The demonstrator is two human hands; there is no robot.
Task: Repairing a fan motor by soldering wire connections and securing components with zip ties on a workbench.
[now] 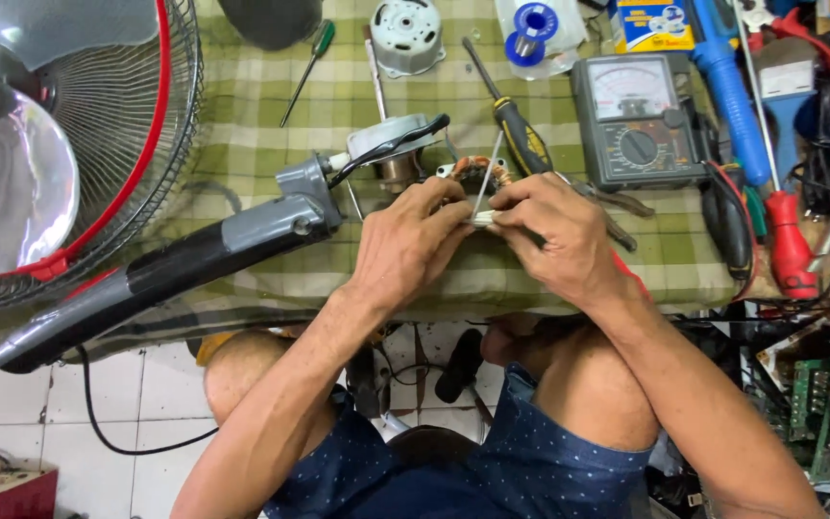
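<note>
Hands meet at the middle of the tabletop (242,115), which is covered in green checked cloth. The left hand (410,240) and right hand (554,235) each close their grip on a thin white sleeve (484,219), pinched between fingertips just in front of a copper-wound motor stator (477,173). A grey fan neck (271,226) lies left; an analog multimeter (638,120) sits right, beside a yellow-black screwdriver (516,125).

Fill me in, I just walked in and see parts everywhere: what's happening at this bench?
A seated person is working over a checkered table. The left hand and right hand meet on a thin white sleeve beside a copper-wound motor stator. A dismantled fan lies to the left; an analog multimeter and screwdrivers sit behind.
</note>
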